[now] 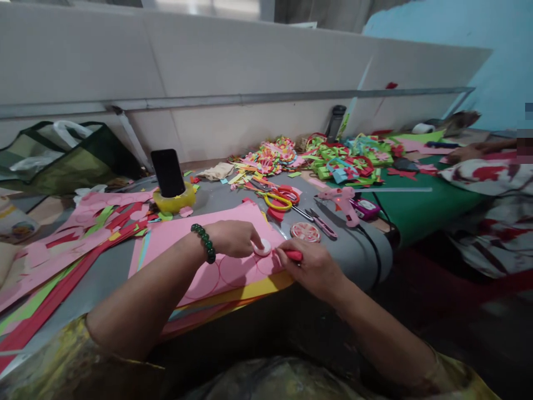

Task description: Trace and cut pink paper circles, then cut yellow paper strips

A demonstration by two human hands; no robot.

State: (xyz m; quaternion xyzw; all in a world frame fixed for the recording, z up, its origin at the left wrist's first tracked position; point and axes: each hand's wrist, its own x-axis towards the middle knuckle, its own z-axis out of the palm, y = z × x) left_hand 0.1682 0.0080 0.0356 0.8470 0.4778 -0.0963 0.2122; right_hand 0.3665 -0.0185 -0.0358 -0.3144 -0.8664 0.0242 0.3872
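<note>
My left hand (235, 239), with a green bead bracelet (204, 243) at its wrist, presses a small white disc (264, 250) onto a pink paper sheet (237, 213) with its fingertips. Between the fingers of my right hand (316, 266) is a red pen (293, 255), its tip end close to the disc's right edge. Several round outlines are drawn along the near part of the sheet. Under the sheet, yellow paper (245, 292) and other coloured sheets stick out at the near edge.
Behind the sheet lie scissors (278, 201), snips (320, 223), a round patterned piece (305, 232) and a pink glue gun (342, 203). A phone (167, 173) stands in a yellow tape roll (183, 199). Paper cuttings (275, 155) are heaped at the back. Another person's hand (462, 154) is far right.
</note>
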